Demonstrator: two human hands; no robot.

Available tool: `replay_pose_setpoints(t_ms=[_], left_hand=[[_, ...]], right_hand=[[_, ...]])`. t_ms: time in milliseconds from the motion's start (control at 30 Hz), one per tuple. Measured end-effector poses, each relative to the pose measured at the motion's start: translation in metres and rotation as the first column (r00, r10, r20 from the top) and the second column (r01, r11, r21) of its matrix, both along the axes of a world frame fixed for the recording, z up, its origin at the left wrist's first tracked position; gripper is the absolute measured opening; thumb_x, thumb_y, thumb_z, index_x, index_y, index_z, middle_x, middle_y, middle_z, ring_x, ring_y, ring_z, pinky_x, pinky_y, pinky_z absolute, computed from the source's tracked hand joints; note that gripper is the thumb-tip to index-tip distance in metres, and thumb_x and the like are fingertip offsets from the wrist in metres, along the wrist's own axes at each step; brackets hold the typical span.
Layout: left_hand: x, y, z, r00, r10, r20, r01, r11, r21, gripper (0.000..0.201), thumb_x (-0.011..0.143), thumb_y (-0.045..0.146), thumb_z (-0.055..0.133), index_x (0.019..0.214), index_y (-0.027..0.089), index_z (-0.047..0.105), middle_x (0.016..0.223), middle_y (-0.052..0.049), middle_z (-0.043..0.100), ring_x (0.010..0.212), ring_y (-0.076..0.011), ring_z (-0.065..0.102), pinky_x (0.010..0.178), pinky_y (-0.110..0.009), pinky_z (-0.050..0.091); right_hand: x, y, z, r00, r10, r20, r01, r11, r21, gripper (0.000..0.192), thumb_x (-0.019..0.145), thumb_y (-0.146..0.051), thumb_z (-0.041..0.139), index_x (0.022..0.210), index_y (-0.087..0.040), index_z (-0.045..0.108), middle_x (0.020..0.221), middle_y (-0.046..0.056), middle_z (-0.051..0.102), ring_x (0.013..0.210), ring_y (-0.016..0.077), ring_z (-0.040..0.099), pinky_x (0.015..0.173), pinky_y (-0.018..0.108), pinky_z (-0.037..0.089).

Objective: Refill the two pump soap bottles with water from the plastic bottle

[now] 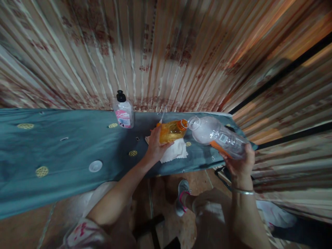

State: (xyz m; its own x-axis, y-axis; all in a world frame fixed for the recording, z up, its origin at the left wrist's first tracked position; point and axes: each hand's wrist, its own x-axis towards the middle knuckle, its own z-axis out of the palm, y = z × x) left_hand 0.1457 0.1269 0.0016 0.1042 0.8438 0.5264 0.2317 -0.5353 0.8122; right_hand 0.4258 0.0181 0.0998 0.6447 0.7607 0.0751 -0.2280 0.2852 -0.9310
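My left hand (pixel 155 145) grips a small bottle of orange-yellow liquid (pixel 171 130), tilted on its side with its open mouth pointing right. My right hand (pixel 240 162) holds a large clear plastic bottle (pixel 218 136) with an orange label, also tilted, its open neck pointing left. The two mouths nearly touch above the table. A white cloth (pixel 176 152) lies under the small bottle on the blue-grey tablecloth (pixel 64 148).
A pump bottle (pixel 123 111) with a black top and pink label stands near the corrugated metal wall (pixel 166 52). A white cap (pixel 95 166) lies on the cloth to the left. Below the table edge, my legs and a shoe (pixel 181 197) show over a brown floor.
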Motion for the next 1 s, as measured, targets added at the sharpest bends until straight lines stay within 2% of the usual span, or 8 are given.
replay_pose_setpoints(t_ms=[133, 400, 600, 800, 1000], left_hand=[[0.002, 0.0, 0.0, 1.0, -0.013, 0.019, 0.013, 0.999, -0.031, 0.081, 0.077, 0.053, 0.082, 0.142, 0.024, 0.043, 0.138, -0.015, 0.057, 0.129, -0.0337, 0.057, 0.109, -0.053, 0.047], [0.0, 0.002, 0.001, 0.998, -0.019, 0.06, 0.023, 0.997, -0.077, 0.081, 0.075, 0.049, 0.084, 0.141, 0.024, 0.044, 0.132, -0.013, 0.059, 0.126, -0.0332, 0.058, 0.109, -0.052, 0.048], [-0.002, 0.001, 0.003, 0.998, -0.017, 0.062, 0.021, 0.998, -0.065, 0.078, 0.075, 0.045, 0.084, 0.139, 0.024, 0.046, 0.131, -0.013, 0.059, 0.124, -0.0327, 0.059, 0.107, -0.052, 0.049], [-0.001, 0.002, 0.003, 0.998, 0.006, 0.068, 0.0, 0.997, -0.078, 0.082, 0.072, 0.044, 0.086, 0.141, 0.023, 0.046, 0.128, -0.012, 0.061, 0.122, -0.0323, 0.06, 0.106, -0.052, 0.05], [0.0, 0.002, 0.0, 0.996, 0.009, 0.085, -0.004, 0.998, -0.067, 0.082, 0.073, 0.044, 0.086, 0.142, 0.025, 0.045, 0.13, -0.012, 0.061, 0.122, -0.0324, 0.061, 0.106, -0.052, 0.05]], right_hand=[[0.0, 0.002, 0.001, 1.0, -0.004, 0.019, 0.004, 1.0, -0.007, 0.044, 0.067, -0.056, 0.075, 0.098, -0.025, 0.072, 0.094, 0.002, 0.071, 0.075, 0.0182, 0.066, 0.057, 0.031, 0.058], [-0.001, 0.002, 0.0, 1.0, 0.027, -0.006, -0.027, 0.999, -0.032, 0.05, 0.07, -0.062, 0.074, 0.105, -0.026, 0.072, 0.105, 0.005, 0.073, 0.079, 0.0189, 0.069, 0.046, 0.023, 0.053], [0.0, -0.003, 0.002, 0.996, 0.064, -0.061, -0.067, 0.996, -0.053, 0.049, 0.062, -0.052, 0.083, 0.102, -0.026, 0.072, 0.101, 0.003, 0.075, 0.084, 0.0215, 0.073, 0.057, 0.032, 0.064], [0.006, -0.007, 0.003, 0.99, 0.103, -0.093, -0.106, 0.994, -0.032, 0.047, 0.06, -0.034, 0.08, 0.105, -0.029, 0.069, 0.105, 0.002, 0.076, 0.088, 0.0235, 0.074, 0.063, 0.038, 0.066], [0.01, -0.006, 0.001, 0.991, 0.093, -0.099, -0.095, 0.995, -0.01, 0.051, 0.056, -0.032, 0.08, 0.105, -0.027, 0.068, 0.095, 0.001, 0.076, 0.081, 0.0219, 0.073, 0.062, 0.035, 0.064]])
